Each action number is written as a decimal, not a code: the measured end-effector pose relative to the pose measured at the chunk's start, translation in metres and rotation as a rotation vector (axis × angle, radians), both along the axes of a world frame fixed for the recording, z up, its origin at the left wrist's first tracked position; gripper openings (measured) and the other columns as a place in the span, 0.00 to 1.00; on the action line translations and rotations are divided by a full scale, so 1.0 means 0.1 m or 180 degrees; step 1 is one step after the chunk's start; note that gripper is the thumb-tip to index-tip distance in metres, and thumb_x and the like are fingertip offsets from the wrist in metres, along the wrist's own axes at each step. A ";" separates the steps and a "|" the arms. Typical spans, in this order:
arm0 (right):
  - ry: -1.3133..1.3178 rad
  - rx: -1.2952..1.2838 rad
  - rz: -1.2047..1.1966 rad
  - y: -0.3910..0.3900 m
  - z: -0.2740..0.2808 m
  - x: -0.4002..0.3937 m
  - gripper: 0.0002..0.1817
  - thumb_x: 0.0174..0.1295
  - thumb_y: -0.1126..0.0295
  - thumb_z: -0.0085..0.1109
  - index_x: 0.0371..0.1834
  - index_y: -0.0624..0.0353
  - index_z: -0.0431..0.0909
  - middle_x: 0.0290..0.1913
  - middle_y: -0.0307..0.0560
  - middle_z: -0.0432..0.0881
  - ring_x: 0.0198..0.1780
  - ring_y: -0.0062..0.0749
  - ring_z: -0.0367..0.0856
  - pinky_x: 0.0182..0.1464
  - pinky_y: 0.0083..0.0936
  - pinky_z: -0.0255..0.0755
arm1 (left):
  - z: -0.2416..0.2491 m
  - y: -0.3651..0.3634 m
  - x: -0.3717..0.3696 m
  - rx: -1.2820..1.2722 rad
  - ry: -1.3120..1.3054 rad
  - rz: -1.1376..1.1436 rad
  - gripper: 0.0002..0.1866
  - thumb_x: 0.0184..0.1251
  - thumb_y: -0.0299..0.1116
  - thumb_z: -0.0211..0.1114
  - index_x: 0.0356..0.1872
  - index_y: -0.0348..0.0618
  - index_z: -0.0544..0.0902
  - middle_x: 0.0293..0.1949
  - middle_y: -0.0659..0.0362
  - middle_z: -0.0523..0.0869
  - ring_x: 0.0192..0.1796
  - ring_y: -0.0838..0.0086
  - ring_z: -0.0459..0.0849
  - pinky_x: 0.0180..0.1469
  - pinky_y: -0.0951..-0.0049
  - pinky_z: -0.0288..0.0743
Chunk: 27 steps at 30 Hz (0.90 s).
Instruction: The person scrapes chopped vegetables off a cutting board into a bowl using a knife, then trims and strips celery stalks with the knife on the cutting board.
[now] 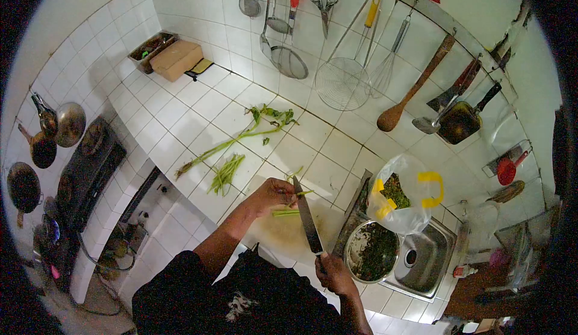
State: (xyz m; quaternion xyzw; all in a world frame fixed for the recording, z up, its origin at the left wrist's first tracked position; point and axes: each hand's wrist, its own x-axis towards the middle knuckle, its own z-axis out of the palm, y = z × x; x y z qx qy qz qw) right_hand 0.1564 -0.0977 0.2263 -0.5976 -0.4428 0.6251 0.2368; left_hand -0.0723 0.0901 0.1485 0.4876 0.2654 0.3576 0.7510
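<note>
My left hand [274,196] is closed on a thin green stem [303,193], held above the cutting board [289,236]. The knife [308,220] is in my right hand [335,273], its fingers wrapped round the handle; the blade points up and away, its upper part beside the stem. Cut stem pieces [285,213] lie on the board below my left hand. Farther away, a pile of short green stems [226,173] rests on the tiles, next to long leafy stalks [223,146].
At right, a metal bowl of chopped greens [374,252] stands beside the sink [428,263], with a plastic bag [409,193] behind it. Utensils such as a wooden spoon [415,88] hang along the wall. A brown box [176,60] sits far left; the stove [90,172] is at left.
</note>
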 end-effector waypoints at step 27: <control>0.0021 -0.0191 -0.0135 0.17 0.01 0.06 0.30 0.70 0.39 0.35 0.23 0.53 0.67 0.15 0.32 0.63 0.15 0.19 0.60 0.18 0.21 0.56 | 0.15 -0.02 0.08 0.0177 0.0699 0.0344 0.11 0.58 0.28 0.69 0.39 0.33 0.85 0.33 0.55 0.86 0.34 0.73 0.83 0.43 0.73 0.79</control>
